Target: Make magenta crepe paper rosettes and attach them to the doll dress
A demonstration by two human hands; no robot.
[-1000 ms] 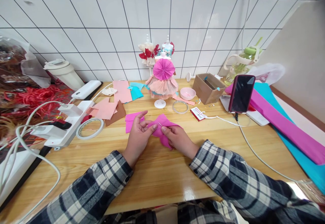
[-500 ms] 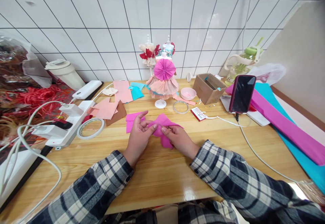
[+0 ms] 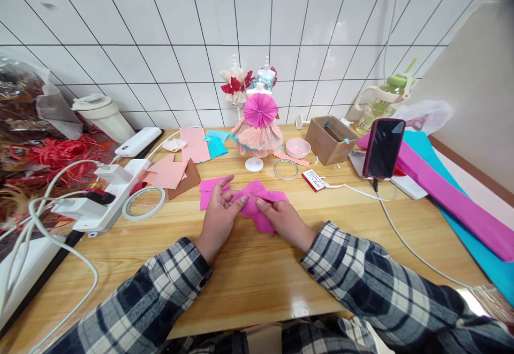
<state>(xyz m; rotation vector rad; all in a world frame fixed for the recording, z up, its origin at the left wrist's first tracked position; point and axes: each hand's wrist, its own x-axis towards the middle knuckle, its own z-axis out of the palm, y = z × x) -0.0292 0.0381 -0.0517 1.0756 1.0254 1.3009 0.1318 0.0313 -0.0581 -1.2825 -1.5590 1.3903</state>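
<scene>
Between my two hands is a piece of magenta paper (image 3: 262, 222) with curved, petal-like parts, held above the wooden table. My left hand (image 3: 219, 216) pinches its left side between thumb and fingers, with one finger stretched out. On the right side, my right hand (image 3: 284, 219) grips the paper by thumb and fingers; some fingertips are hidden beneath it. A folded magenta piece (image 3: 205, 198) lies just behind my left hand. Farther back stands a small dress form with a magenta pleated rosette (image 3: 261, 110) and a ruffled pink skirt (image 3: 259, 138).
Pink paper (image 3: 171, 173), a tape roll (image 3: 143, 203) and a power strip (image 3: 114, 198) lie left. Toward the right are a pink bowl (image 3: 297, 148), a cardboard box (image 3: 330, 142), a blade packet (image 3: 314, 180), an upright phone (image 3: 383, 149) and its cable (image 3: 405, 241).
The magenta paper has shifted slightly in my fingers, and its right end looks rounder and reaches less far right. Both hands stay in nearly the same place.
</scene>
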